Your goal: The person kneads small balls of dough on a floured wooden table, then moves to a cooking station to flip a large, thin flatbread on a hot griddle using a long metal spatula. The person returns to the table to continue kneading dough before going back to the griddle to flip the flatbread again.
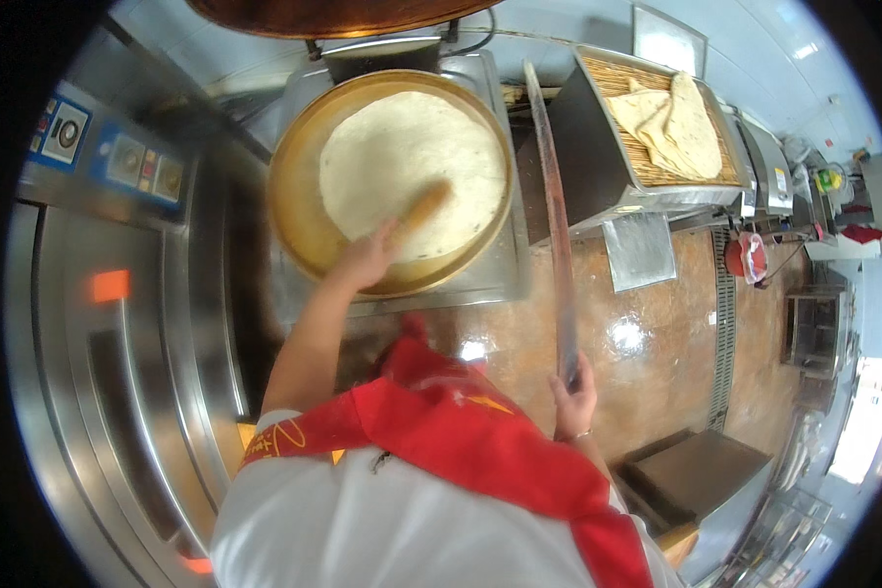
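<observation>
My left hand grips a wooden-handled brush or similar tool, blurred by motion, over a large round flatbread. The pale flatbread lies in a wide, shallow round brass-coloured pan, off-centre to the right, with a few dark specks near its edge. In my right hand is the near end of a long, narrow flat stick. It points away from me, past the pan's right side, and its far tip is near the wall. Whether the brush touches the bread cannot be made out.
Folded flatbreads lie on a slatted mat atop a steel cabinet at right. The pan's raised lid hangs at the back. Steel ovens with control dials line the left. A floor drain and red bucket are farther right.
</observation>
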Demonstrator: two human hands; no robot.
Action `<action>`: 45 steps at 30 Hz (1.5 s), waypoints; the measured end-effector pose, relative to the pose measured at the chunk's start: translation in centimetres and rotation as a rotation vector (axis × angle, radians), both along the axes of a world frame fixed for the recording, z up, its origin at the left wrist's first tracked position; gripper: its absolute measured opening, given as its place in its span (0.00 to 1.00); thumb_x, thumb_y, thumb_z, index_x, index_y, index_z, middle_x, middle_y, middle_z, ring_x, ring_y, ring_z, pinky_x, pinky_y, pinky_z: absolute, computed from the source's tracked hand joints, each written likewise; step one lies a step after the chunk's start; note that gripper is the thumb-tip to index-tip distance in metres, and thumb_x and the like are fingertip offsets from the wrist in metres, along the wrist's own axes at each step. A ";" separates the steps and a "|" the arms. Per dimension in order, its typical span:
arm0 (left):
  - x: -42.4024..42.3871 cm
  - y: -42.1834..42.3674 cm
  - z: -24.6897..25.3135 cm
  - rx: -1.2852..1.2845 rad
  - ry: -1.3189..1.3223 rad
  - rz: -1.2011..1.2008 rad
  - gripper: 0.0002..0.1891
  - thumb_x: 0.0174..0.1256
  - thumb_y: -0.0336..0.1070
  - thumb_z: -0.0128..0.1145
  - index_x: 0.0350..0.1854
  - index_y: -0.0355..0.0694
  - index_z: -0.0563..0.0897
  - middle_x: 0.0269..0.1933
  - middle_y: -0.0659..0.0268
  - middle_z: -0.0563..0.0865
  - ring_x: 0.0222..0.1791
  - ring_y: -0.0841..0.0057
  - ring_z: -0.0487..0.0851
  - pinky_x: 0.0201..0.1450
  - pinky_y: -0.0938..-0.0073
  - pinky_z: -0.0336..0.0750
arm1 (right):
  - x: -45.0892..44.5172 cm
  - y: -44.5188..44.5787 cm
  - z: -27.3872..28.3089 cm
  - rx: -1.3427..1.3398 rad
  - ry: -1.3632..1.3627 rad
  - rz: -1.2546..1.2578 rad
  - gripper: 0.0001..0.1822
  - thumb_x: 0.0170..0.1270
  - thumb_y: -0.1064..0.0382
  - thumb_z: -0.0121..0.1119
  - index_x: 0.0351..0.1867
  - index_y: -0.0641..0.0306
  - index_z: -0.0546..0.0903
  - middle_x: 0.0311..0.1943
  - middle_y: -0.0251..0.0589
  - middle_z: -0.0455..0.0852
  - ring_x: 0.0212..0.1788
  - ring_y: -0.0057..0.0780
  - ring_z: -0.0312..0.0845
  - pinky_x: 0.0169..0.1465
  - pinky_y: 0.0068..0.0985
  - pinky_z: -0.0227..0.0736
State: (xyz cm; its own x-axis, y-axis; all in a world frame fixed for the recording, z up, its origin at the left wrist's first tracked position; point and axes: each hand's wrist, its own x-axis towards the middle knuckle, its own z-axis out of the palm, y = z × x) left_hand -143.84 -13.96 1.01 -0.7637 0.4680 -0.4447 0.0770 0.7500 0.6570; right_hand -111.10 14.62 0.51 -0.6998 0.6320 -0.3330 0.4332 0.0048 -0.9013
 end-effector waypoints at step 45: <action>10.7 4.1 -0.1 0.336 0.260 -0.032 0.32 0.72 0.41 0.56 0.77 0.47 0.63 0.64 0.45 0.79 0.62 0.51 0.79 0.64 0.61 0.72 | 17.3 6.7 -4.7 0.437 -0.218 0.005 0.28 0.52 0.63 0.73 0.56 0.65 0.79 0.34 0.48 0.85 0.35 0.34 0.82 0.44 0.32 0.77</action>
